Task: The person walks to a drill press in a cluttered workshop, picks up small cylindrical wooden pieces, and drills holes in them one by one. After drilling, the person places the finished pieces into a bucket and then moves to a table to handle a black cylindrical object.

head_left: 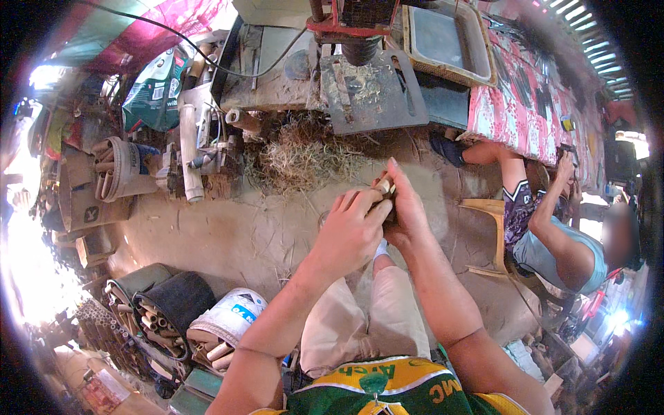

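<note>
In front of me, above my knees, my left hand (354, 225) and my right hand (409, 211) are brought together. Between them sits a short tan bamboo piece (384, 185), with something dark just beneath it. My left fingers curl over it from the side. The right hand cups it, one digit stretched upward. Most of the piece is hidden by the fingers, so its full shape cannot be made out.
Ahead, a drill press stands over a dusty metal plate (377, 104), with a shavings heap (308, 155) below. Bamboo-filled buckets, including a white one (232, 311), stand lower left. A seated person (560, 242) works at a red-and-white covered table (501, 104) on the right.
</note>
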The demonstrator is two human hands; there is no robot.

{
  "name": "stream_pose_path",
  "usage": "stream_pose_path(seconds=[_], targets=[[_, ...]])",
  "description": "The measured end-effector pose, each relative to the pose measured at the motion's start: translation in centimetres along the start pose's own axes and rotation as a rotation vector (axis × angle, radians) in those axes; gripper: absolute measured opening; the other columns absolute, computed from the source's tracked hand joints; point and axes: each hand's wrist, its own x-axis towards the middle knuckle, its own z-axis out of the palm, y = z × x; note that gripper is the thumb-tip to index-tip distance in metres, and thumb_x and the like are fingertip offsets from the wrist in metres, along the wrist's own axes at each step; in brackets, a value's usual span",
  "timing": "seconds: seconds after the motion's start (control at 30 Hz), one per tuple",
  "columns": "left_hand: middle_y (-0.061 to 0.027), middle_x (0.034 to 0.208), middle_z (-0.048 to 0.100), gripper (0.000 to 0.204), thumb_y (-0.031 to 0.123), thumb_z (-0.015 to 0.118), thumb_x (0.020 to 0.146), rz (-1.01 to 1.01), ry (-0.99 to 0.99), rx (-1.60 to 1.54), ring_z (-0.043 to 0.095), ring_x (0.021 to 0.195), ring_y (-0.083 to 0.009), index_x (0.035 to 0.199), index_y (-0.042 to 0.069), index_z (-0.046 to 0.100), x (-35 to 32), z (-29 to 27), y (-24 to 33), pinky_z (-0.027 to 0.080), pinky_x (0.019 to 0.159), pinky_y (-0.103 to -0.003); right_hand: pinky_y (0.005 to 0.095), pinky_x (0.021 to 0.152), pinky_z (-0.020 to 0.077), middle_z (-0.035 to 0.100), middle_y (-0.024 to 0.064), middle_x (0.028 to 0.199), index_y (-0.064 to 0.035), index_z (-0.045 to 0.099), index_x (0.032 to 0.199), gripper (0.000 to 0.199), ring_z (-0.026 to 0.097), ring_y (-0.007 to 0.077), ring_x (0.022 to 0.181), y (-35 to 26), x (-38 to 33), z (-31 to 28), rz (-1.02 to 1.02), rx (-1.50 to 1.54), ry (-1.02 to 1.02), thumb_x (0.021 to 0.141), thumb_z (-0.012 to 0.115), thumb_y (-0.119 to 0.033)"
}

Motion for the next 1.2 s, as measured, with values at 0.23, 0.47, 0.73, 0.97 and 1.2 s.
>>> stream_pose_path(seconds=[0.23, 0.47, 0.73, 0.97, 1.2], targets=[[-0.0118, 0.106, 0.068, 0.032, 0.007, 0.076, 0.081, -0.206, 0.244, -0.307, 0.066, 0.099, -0.0262, 0.111, 0.003, 0.065, 1.5, -2.8, -0.5, 0.052, 0.086, -0.038, 0.0416, 0.074, 0.0485, 0.066, 0.0055, 0.092, -0.0144, 0.055, 0.086, 0.022, 0.059, 0.0202, 0.082, -5.1, 0.7, -2.4, -0.175, 0.058, 0.040, 0.091, 0.059, -0.035], [-0.0107, 0.096, 0.074, 0.032, 0.008, 0.082, 0.078, -0.144, 0.612, -0.196, 0.068, 0.089, -0.0160, 0.105, 0.001, 0.068, 10.3, -3.8, -8.4, 0.053, 0.081, -0.030, 0.0431, 0.070, 0.0531, 0.067, 0.0052, 0.097, -0.0143, 0.057, 0.090, 0.018, 0.064, 0.0199, 0.087, -11.7, -1.7, -1.9, -0.232, -0.053, -0.123, 0.094, 0.058, -0.031], [-0.0077, 0.090, 0.073, 0.027, 0.012, 0.081, 0.078, -0.184, 0.485, -0.449, 0.065, 0.078, -0.0129, 0.101, 0.001, 0.070, 15.0, -2.5, -11.3, 0.051, 0.076, -0.028, 0.0349, 0.062, 0.0482, 0.063, 0.0052, 0.084, -0.0099, 0.062, 0.101, 0.020, 0.058, 0.0161, 0.068, -19.8, -3.5, 2.4, -0.527, -0.205, -0.458, 0.095, 0.066, -0.028], [-0.0049, 0.091, 0.073, 0.026, 0.011, 0.082, 0.077, -0.079, 0.420, -0.345, 0.066, 0.081, -0.0120, 0.099, 0.003, 0.072, 15.3, -2.0, -13.1, 0.052, 0.079, -0.027, 0.0285, 0.060, 0.0414, 0.063, 0.0069, 0.093, -0.0050, 0.062, 0.114, 0.034, 0.053, 0.0117, 0.069, -23.2, -6.8, 9.9, -0.845, -0.487, -0.600, 0.100, 0.056, -0.036], [-0.0047, 0.093, 0.074, 0.027, 0.012, 0.082, 0.076, -0.111, 0.422, -0.490, 0.067, 0.085, -0.0123, 0.100, 0.003, 0.072, 15.4, -1.3, -14.2, 0.052, 0.081, -0.028, 0.0271, 0.053, 0.0439, 0.071, 0.0094, 0.092, -0.0081, 0.065, 0.117, 0.051, 0.059, 0.0111, 0.065, -20.6, -8.6, 13.1, -1.060, -0.529, -0.430, 0.095, 0.058, -0.054]])
